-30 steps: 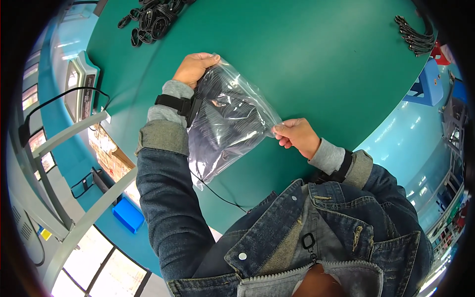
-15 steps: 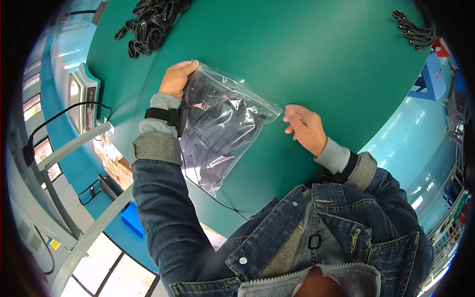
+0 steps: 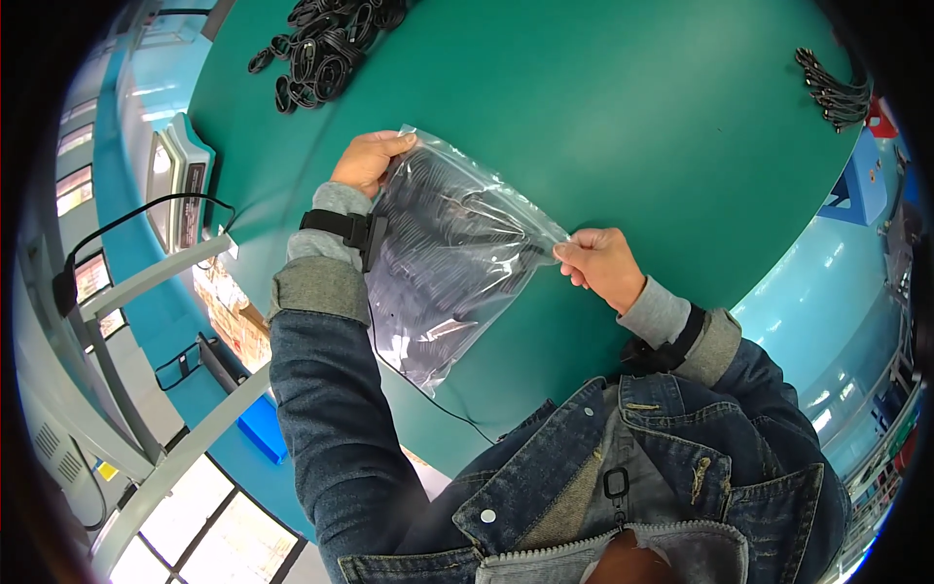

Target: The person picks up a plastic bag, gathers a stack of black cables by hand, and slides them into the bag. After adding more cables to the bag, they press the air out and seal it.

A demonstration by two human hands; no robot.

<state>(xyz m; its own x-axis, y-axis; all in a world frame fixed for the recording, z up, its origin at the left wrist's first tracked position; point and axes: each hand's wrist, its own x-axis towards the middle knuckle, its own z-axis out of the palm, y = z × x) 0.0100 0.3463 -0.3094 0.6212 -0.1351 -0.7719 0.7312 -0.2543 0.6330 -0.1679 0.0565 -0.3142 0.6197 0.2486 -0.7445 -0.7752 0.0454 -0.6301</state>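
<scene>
A clear zip-top plastic bag point(image 3: 452, 258) lies tilted on the green table, with many dark, thin items inside that look like coiled cables. My left hand point(image 3: 373, 161) pinches the bag's upper left corner between thumb and fingers. At the other end of the zip edge, my right hand point(image 3: 605, 268) grips the right corner, its fingers curled in. The zip edge is stretched fairly straight between both hands. Whether the zip is sealed I cannot tell.
Coiled black cables point(image 3: 326, 49) lie heaped at the table's far left. A bundle of dark cables point(image 3: 835, 92) rests at the far right edge. A scale-like device point(image 3: 185, 185) stands at the left, near a pale metal frame point(image 3: 156, 277). A blue bin point(image 3: 858, 180) is beyond the right edge.
My right hand, just off the bag's right corner before, now has hold of it. The zip edge is pulled straighter. The whole view has shifted slightly.
</scene>
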